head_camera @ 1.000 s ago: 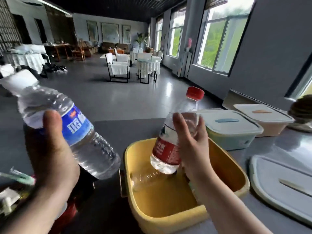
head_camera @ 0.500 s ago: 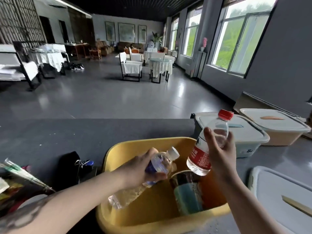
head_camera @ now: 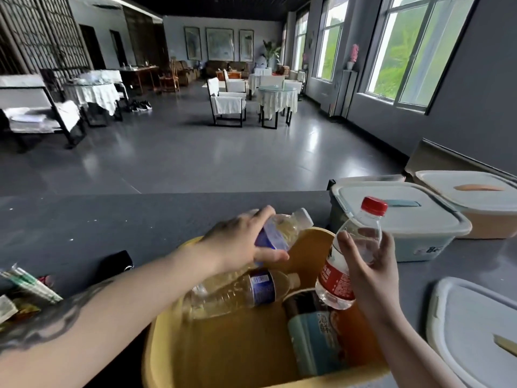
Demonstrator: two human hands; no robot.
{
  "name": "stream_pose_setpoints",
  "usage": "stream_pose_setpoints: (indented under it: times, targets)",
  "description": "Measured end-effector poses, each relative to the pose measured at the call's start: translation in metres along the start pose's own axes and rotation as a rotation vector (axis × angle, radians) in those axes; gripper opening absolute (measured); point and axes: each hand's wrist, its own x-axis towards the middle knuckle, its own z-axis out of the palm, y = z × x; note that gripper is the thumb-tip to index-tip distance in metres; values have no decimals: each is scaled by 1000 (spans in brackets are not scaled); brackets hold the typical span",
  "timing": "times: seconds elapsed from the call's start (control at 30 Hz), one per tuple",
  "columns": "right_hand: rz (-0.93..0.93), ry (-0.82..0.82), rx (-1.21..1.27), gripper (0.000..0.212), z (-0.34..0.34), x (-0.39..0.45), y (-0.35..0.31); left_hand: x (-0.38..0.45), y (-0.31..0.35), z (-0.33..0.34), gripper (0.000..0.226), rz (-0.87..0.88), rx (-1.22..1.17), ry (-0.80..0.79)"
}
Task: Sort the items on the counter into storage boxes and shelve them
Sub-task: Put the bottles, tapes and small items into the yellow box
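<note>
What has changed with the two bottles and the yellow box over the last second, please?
The left hand has brought its blue-label bottle down from high on the left to the far rim of the yellow box, still gripping it. Another blue-label bottle and a teal bottle lie inside. The right hand still holds the red-cap bottle over the box.

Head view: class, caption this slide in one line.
Both hands lower water bottles, blue-labelled left, red-capped right, into a yellow storage box.
</note>
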Motion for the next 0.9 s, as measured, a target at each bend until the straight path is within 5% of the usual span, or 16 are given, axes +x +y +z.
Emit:
stream_pose_setpoints:
  times: [0.13, 0.47, 0.67, 0.9]
  targets:
    - [-27, -4, 1, 43, 0, 0, 3, 7, -6, 20, 84, 31, 356, -164]
    - [-67, -86, -162, 56, 2, -6, 1, -9, -25, 79, 88, -99, 380, -237]
    - [-186, -43, -276, 52, 8, 22, -17, -9, -31, 77, 72, 100, 468, 37]
    - [-155, -341, -482, 57, 25, 22, 9, -3, -34, 78, 52, 164, 202, 71]
